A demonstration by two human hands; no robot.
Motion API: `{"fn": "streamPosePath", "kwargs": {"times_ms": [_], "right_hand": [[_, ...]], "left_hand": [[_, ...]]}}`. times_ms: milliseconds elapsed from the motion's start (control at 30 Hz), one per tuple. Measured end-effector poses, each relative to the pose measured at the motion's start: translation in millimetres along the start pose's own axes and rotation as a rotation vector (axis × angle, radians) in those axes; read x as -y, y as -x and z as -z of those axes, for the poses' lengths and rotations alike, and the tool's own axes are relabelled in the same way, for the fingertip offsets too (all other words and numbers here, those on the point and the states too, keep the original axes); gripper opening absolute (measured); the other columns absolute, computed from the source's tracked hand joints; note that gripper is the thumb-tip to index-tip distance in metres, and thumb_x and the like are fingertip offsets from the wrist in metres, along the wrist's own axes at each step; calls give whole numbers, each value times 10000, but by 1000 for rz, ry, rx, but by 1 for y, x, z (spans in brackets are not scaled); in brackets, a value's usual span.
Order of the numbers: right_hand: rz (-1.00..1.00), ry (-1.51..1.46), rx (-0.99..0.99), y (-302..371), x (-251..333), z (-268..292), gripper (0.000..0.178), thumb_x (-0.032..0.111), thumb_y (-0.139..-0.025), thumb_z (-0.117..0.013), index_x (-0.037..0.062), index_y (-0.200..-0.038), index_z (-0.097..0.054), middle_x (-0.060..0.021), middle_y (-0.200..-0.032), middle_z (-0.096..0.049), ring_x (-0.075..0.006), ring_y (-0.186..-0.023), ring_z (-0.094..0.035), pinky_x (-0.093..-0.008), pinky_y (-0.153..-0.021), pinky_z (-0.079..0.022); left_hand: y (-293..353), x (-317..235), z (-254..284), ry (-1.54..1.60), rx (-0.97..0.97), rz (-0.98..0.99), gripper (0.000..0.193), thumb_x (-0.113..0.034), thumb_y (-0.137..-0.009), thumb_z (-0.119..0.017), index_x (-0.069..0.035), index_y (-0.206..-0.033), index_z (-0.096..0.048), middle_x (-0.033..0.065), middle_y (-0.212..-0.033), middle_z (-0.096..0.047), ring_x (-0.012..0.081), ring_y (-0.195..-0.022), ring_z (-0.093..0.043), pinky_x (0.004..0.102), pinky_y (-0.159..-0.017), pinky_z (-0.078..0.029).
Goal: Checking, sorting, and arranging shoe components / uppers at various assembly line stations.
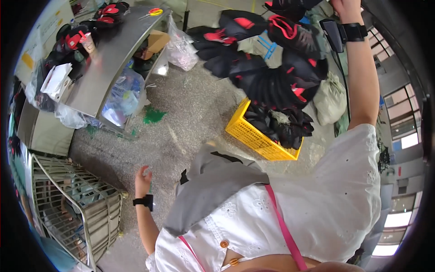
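1. Your left hand (143, 177) is hanging low at your side, over bare speckled floor (181, 127); its grip is released, the fingers loosely curled on nothing, with a black wrist strap (144, 201) sitting just below it.
2. You are standing just beside a wire cage (77, 204) on your left; its top edge is lying close to your left forearm, so room on that side is tight.
3. Ahead of your left hand, an open stretch of floor is running up to the steel table (104, 63), whose near edge is overhanging clear plastic bags (122, 95) tucked beneath it.
4. To your right front, a yellow crate (253, 136) is sitting on the floor, filled past its rim with black gloves (285, 124).
5. Above the crate, a large bunch of black and red gloves (272, 68) is hanging at arm height, partly over the crate's far edge.
6. Your right hand (346, 7) is reaching up to the top edge of the view, close above that bunch; the fingers are cut off, so I cannot tell whether its grip is clenched or released. A black strap with a small device (337, 32) is sitting on that wrist.
7. Farthest off, scissors (153, 12) are lying near the table's far end.
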State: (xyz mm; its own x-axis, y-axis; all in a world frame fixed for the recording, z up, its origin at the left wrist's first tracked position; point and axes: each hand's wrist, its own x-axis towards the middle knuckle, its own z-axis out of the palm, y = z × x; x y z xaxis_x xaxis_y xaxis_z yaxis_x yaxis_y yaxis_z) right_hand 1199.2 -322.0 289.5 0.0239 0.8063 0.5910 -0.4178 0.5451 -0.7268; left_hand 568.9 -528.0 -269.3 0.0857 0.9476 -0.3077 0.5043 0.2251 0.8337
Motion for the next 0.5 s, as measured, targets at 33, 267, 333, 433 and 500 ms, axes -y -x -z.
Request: {"fn": "streamPosePath", "kwargs": {"times_ms": [33,267,333,433,500], "right_hand": [[55,231,-10,15,-33,-66,292,245,-898,-555,-16,-1029,-567,-115,-972,-634,-210,-863,-608,-311,-803,-490],[-141,197,-43,87,-105,-183,237,215,-899,-538,-8,-949,-601,-111,-863,-648,-212,-762,-629,-340,-719,-520],[-167,192,83,83,-153,-217,280,247,-910,-516,-17,-958,-599,-119,-882,-650,-221,-782,-631,-334,-738,-516],[-285,69,240,85,-164,-275,331,274,-926,-479,-34,-968,-594,-137,-908,-651,-237,-803,-630,-332,-779,-507],[-288,52,351,101,-170,-330,358,317,-924,-473,-22,-953,-584,-141,-896,-648,-249,-799,-628,-357,-771,-513]], "left_hand": [[17,8,-7,62,38,75,360,-161,-822,-606,-12,-1141,-531,155,-1046,-603,262,-964,-581,362,-868,-421],[60,-51,28,87,-248,-254,499,-158,-807,-609,-29,-1254,-430,163,-1312,-411,339,-1242,-348,399,-1021,-296],[83,-79,43,39,-279,-347,535,-166,-813,-611,-40,-1288,-402,164,-1332,-399,317,-1256,-353,385,-1026,-299],[75,-69,58,342,-269,-319,577,-208,-836,-615,-41,-1325,-359,157,-1348,-392,287,-1277,-337,368,-1034,-292],[70,-37,54,681,-481,-203,633,-267,-860,-610,-40,-1363,-299,147,-1386,-354,249,-1293,-317,362,-1036,-284]]}}
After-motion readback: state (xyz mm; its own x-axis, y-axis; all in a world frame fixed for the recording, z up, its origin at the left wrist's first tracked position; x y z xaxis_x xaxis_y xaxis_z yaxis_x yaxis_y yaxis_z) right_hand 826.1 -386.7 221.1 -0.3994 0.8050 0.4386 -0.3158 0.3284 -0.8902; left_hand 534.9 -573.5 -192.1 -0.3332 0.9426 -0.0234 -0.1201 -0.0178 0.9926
